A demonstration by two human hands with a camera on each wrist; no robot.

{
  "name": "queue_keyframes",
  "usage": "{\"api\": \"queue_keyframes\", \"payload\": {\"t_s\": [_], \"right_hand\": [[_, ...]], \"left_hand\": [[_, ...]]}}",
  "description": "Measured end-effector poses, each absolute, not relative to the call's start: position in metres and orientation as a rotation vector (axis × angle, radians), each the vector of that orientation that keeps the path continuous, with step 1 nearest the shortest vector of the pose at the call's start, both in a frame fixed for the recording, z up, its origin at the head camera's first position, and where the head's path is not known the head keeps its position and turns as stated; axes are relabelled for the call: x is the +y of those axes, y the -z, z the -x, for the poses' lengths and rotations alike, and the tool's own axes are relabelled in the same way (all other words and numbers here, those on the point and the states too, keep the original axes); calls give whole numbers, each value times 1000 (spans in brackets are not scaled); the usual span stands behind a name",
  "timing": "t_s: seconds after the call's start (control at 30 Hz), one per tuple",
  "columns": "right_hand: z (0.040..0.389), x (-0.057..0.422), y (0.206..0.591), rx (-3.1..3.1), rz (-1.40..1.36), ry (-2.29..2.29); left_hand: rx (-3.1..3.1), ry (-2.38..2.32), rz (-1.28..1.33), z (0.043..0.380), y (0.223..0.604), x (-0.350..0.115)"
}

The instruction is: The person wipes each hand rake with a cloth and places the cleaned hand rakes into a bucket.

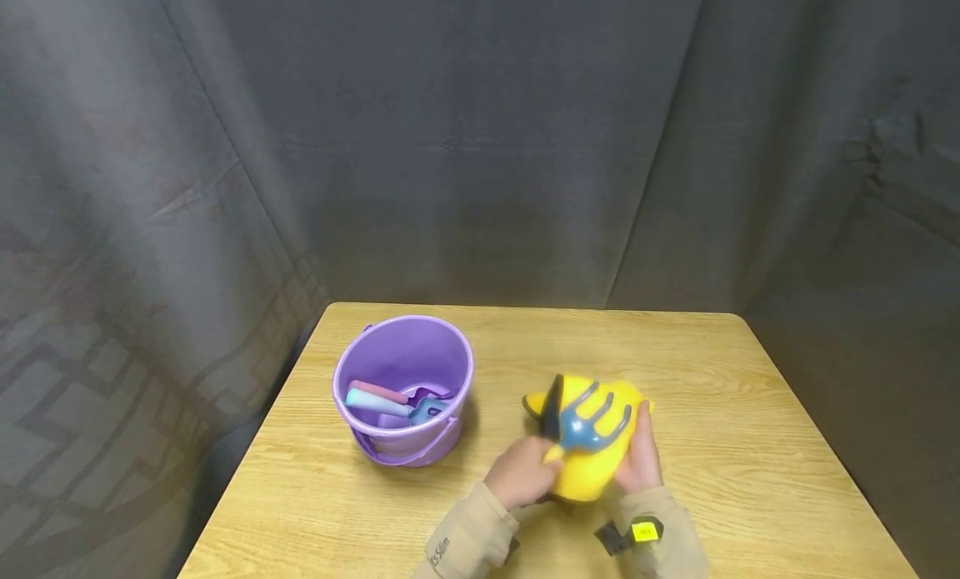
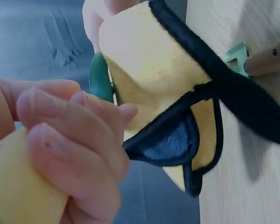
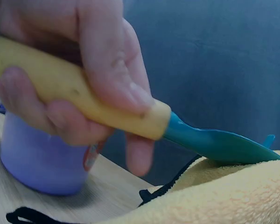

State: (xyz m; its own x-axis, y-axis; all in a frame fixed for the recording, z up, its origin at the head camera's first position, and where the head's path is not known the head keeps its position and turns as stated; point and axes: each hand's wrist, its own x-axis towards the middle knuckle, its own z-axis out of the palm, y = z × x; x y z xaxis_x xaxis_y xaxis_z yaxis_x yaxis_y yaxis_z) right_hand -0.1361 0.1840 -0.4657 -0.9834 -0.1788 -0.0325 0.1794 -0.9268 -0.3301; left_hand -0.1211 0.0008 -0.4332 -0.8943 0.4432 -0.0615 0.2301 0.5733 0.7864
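Note:
My left hand grips the yellow handle of a small toy hand rake, its blue-teal tined head lying against a yellow plush cloth with black trim. My right hand holds the cloth from its right side, fingers partly hidden behind it. In the left wrist view, the trimmed cloth shows a dark flap and a black strap-like piece, with part of the right hand behind. In the right wrist view, the curled left hand wraps the handle.
A purple bucket stands to the left on the wooden table. Inside lie a pink-handled tool and a light-blue-handled one. Near the table, the left wrist view shows a green-headed tool with a brownish handle. Grey curtains surround the table.

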Motion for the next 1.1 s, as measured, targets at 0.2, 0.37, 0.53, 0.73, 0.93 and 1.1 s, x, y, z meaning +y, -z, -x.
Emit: {"api": "queue_keyframes", "payload": {"t_s": [0.2, 0.37, 0.53, 0.73, 0.93, 1.1], "right_hand": [[136, 189, 458, 828, -192, 2912], [137, 193, 452, 1024, -369, 2874], [137, 196, 449, 1150, -540, 2836], [137, 200, 447, 1227, -565, 2837], [137, 205, 446, 1117, -544, 2918], [137, 211, 450, 931, -499, 3001]], "left_hand": [[2468, -1287, -496, 118, 435, 0], [2370, -1336, -454, 118, 435, -2], [2326, -1303, -445, 119, 436, -7], [2349, -1246, -465, 119, 436, -10], [2484, -1138, -453, 121, 438, -14], [2586, -1098, -460, 123, 439, -17]]}}
